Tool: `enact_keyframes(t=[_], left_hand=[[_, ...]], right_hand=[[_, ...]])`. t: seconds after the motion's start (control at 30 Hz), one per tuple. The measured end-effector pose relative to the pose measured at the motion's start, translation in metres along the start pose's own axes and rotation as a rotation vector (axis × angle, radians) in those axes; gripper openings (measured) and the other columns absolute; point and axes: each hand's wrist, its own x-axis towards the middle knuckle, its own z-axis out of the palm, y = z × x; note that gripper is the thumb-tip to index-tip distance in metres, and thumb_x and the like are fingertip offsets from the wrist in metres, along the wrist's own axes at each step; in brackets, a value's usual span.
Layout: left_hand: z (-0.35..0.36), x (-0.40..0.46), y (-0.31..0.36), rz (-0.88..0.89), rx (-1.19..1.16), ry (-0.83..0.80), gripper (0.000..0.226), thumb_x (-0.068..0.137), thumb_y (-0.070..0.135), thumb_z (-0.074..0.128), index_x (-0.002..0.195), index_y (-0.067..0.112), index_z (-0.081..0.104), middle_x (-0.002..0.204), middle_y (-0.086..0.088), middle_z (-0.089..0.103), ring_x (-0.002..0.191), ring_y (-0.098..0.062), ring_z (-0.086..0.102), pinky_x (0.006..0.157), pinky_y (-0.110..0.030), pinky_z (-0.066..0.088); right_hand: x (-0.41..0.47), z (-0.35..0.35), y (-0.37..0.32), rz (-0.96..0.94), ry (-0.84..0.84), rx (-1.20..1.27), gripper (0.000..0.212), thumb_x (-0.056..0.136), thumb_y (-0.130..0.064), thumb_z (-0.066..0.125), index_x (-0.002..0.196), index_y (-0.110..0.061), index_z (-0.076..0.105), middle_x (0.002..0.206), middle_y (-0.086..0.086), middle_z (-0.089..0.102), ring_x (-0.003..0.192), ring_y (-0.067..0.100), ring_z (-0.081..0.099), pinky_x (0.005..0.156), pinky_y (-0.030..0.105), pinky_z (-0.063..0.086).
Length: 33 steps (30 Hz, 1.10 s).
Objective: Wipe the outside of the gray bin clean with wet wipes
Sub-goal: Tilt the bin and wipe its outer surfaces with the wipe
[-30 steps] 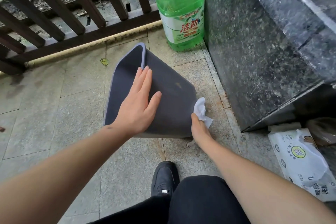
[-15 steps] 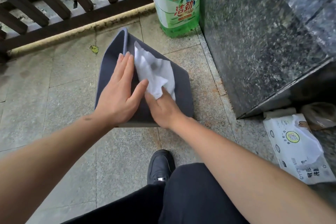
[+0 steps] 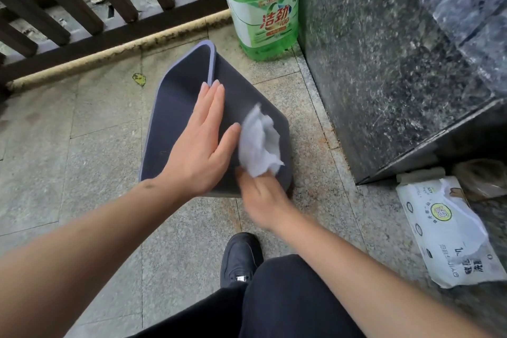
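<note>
- Compared with half a second ago, the white wet wipe (image 3: 259, 143) sits lower and further right on the gray bin (image 3: 178, 129), more bunched; a second ago it was off the bin's right edge.
- The right hand (image 3: 264, 200) is motion-blurred; its fingers pinch the wipe's near end against the bin.
- The left hand (image 3: 201, 145) lies flat, fingers straight and together, pressing on the bin's upper face.
- The bin's base is hidden behind both hands.
- The bin lies on its side on the tiled floor (image 3: 96, 145), long axis running near to far, rim pointing far toward the green detergent bottle (image 3: 260, 8).
- A wipes pack (image 3: 450, 233) lies at right.
</note>
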Motion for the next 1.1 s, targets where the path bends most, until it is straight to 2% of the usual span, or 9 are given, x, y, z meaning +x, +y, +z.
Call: enact_keyframes(t=[0.13,0.37,0.5,0.6,0.7,0.77,0.87,0.97,1.1], left_hand=[[-0.004,-0.004,-0.003,0.01,-0.019,-0.013,0.066,0.104,0.041,0.023,0.161,0.012,0.005,0.168,0.007,-0.003,0.154,-0.001,-0.011,0.118,-0.009,-0.005],[-0.015,-0.012,-0.03,-0.035,0.065,0.001,0.069,0.101,0.042,0.026,0.162,0.015,0.005,0.17,0.007,-0.002,0.154,-0.001,-0.008,0.119,-0.009,-0.003],[-0.018,-0.016,-0.038,-0.073,0.075,0.01,0.069,0.102,0.042,0.025,0.162,0.015,0.006,0.17,0.009,-0.004,0.153,0.001,-0.009,0.118,-0.009,-0.004],[-0.019,-0.016,-0.038,-0.084,0.076,0.007,0.068,0.102,0.042,0.026,0.162,0.016,0.006,0.17,0.011,-0.005,0.153,0.003,-0.009,0.116,-0.005,-0.006],[-0.018,-0.012,-0.035,-0.06,0.065,0.013,0.068,0.102,0.041,0.028,0.162,0.015,0.008,0.17,0.01,-0.004,0.153,0.003,-0.009,0.116,-0.005,-0.006],[-0.019,-0.013,-0.036,-0.067,0.07,0.006,0.069,0.101,0.04,0.029,0.162,0.014,0.008,0.17,0.01,-0.004,0.153,0.003,-0.009,0.116,-0.006,-0.005],[-0.022,-0.016,-0.038,-0.088,0.084,0.002,0.072,0.1,0.044,0.029,0.162,0.014,0.007,0.17,0.011,-0.006,0.153,0.002,-0.009,0.119,-0.012,-0.002],[-0.021,-0.015,-0.033,-0.061,0.059,-0.012,0.074,0.1,0.046,0.031,0.161,0.012,0.006,0.17,0.008,-0.006,0.154,-0.001,-0.01,0.117,-0.008,-0.003],[-0.018,-0.013,-0.028,-0.042,0.048,-0.012,0.081,0.097,0.055,0.027,0.161,0.009,0.007,0.17,0.003,-0.004,0.155,-0.004,-0.01,0.118,-0.008,-0.004]], right_hand=[[0.028,0.014,-0.034,-0.252,-0.015,-0.067,0.035,0.102,-0.018,0.037,0.114,-0.003,0.066,0.109,0.02,0.073,0.103,0.038,0.067,0.087,0.052,0.054],[0.076,0.016,-0.037,-0.217,-0.053,-0.278,0.057,0.103,-0.036,0.025,0.102,0.0,0.069,0.089,0.018,0.073,0.087,0.032,0.066,0.082,0.047,0.052],[0.103,0.007,-0.014,0.063,0.126,-0.204,0.066,0.102,-0.053,0.024,0.125,-0.007,0.065,0.126,0.025,0.065,0.124,0.039,0.056,0.109,0.044,0.042],[0.093,-0.01,0.029,0.416,0.211,-0.115,0.07,0.104,-0.057,0.023,0.15,-0.007,0.042,0.152,0.023,0.047,0.14,0.038,0.045,0.116,0.042,0.035],[0.049,-0.015,0.054,0.553,0.073,-0.251,0.063,0.106,-0.052,0.017,0.13,-0.008,0.056,0.121,0.02,0.061,0.115,0.039,0.057,0.098,0.042,0.044],[0.016,-0.008,0.049,0.445,-0.059,-0.296,0.051,0.107,-0.042,0.02,0.108,-0.008,0.059,0.088,0.014,0.059,0.093,0.036,0.058,0.082,0.042,0.045],[-0.019,0.009,0.013,0.239,-0.116,-0.158,0.049,0.1,-0.055,0.03,0.077,-0.019,0.054,0.061,0.0,0.05,0.06,0.014,0.054,0.064,0.041,0.043],[-0.006,0.022,-0.023,-0.066,-0.154,-0.189,0.04,0.098,-0.043,0.033,0.083,-0.015,0.058,0.071,0.003,0.063,0.067,0.018,0.06,0.065,0.045,0.049],[0.065,0.022,-0.035,-0.261,-0.122,-0.375,0.064,0.092,-0.042,0.017,0.087,-0.006,0.069,0.084,0.016,0.072,0.081,0.033,0.064,0.075,0.045,0.052]])
